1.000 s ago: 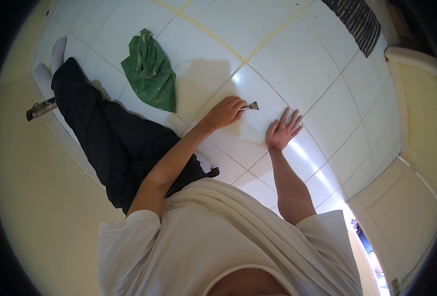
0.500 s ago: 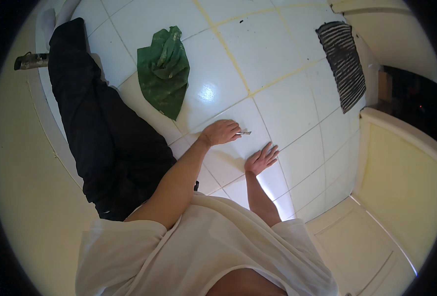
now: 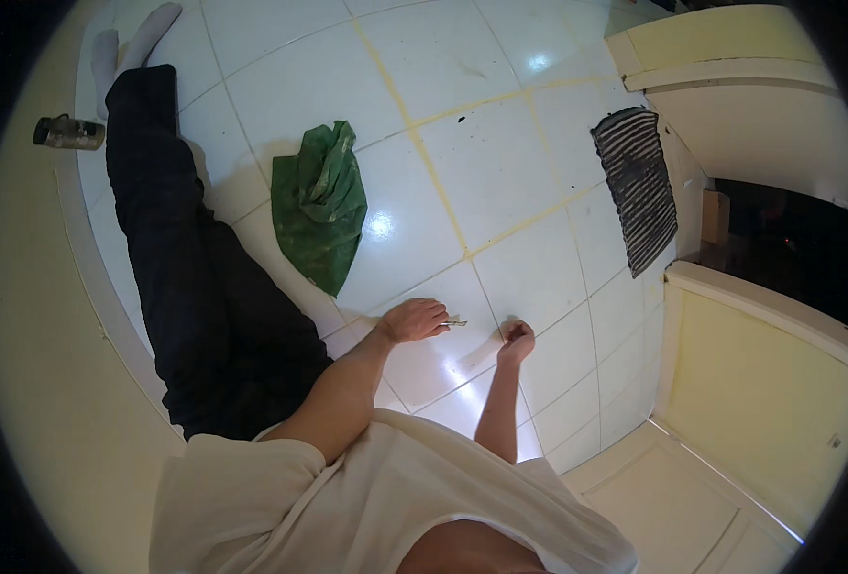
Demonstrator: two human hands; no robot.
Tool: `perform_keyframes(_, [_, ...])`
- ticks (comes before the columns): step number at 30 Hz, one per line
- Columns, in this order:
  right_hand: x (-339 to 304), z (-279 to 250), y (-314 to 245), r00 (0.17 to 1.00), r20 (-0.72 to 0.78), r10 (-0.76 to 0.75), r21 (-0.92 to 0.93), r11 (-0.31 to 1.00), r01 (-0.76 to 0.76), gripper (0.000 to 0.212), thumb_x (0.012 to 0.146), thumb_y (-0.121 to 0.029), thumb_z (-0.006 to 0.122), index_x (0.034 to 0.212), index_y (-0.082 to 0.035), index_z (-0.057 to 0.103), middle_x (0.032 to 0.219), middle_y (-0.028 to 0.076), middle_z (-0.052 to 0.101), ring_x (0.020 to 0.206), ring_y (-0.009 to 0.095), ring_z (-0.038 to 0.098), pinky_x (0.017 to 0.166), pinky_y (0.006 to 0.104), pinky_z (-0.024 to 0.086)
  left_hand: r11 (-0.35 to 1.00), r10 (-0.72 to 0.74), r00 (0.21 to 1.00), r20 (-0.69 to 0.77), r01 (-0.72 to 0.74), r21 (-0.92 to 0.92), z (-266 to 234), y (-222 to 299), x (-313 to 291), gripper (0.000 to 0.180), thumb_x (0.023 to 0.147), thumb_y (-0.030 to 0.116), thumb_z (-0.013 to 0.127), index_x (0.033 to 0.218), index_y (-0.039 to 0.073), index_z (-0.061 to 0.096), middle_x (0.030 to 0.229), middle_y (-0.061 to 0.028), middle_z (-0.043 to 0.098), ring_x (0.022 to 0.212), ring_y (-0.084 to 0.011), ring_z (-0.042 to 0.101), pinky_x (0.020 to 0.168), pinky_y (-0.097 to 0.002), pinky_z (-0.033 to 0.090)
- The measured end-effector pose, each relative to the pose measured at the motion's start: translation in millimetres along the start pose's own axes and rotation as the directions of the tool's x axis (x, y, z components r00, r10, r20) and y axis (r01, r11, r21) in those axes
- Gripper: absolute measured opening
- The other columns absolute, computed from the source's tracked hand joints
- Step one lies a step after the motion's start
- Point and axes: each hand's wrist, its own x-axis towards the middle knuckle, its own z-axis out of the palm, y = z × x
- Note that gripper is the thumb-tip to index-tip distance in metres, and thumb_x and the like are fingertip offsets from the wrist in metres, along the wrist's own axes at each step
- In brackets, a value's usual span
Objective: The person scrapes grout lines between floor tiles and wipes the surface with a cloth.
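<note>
My left hand (image 3: 416, 320) is closed around a small thin tool (image 3: 455, 323), whose narrow pale end sticks out past the fingertips towards the right. Its exact kind is too small to tell. The hand rests low over the white floor tiles (image 3: 433, 359). To the right, my right hand (image 3: 517, 342) is curled closed just above the floor, with the fingers bent inward. Whatever those fingers hold, if anything, is hidden. A crumpled green cloth (image 3: 320, 210) lies on the tiles beyond my left hand.
My outstretched legs in black trousers (image 3: 189, 249) lie along the left. Beyond them, a dark-capped bottle (image 3: 70, 132) lies by the wall. A black-and-white striped mat (image 3: 636, 187) sits at the far right, near a dark opening (image 3: 778, 244). Yellowish lines (image 3: 409, 120) follow some tile joints.
The right hand, earlier spread flat on the tiles, has curled closed. My left hand still grips the thin tool. The whole view has tilted, so the floor things appear lower.
</note>
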Motion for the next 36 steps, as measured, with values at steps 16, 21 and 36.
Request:
perform_keyframes(16, [-42.6,86.6,36.5,0.656,0.013,-0.754,-0.928,0.236,0.289,0.055,0.099,-0.048,0.05,0.131,-0.005,0.052,0.135,0.019,0.048,0.126,0.039,0.045,0.104,0.057,0.034,0.999,-0.012,1.0,-0.003,0.012,-0.03,-5.4,1.5,-0.3,0.022,0.094,0.032,0.07,0.093,0.012,0.061,0.092,-0.0035,0.06,0.091,-0.0219,0.063,0.085,-0.0359,0.052])
perform_keyframes(21, [-35.4,83.4,10.6,0.796,0.082,-0.6,-0.967,0.144,0.208,0.05,0.097,-0.039,0.05,0.133,-0.005,0.05,0.139,0.016,0.048,0.131,0.038,0.041,0.109,0.0541,0.031,0.999,-0.04,0.999,0.018,0.041,-0.023,-8.8,2.7,-1.6,0.023,0.094,0.032,0.071,0.092,0.012,0.06,0.091,-0.0044,0.061,0.09,-0.0223,0.063,0.082,-0.0357,0.053])
perform_keyframes(36, [17.6,73.6,-13.2,0.695,-0.514,-0.503,-0.751,0.655,-0.081,0.038,0.098,-0.026,0.043,0.114,0.0,0.065,0.125,0.021,0.062,0.12,0.036,0.056,0.103,0.0546,0.04,0.998,-0.018,1.0,0.025,0.016,0.054,-5.0,4.1,3.2,0.023,0.094,0.032,0.071,0.091,0.012,0.059,0.09,-0.0023,0.058,0.089,-0.0191,0.061,0.079,-0.0337,0.053])
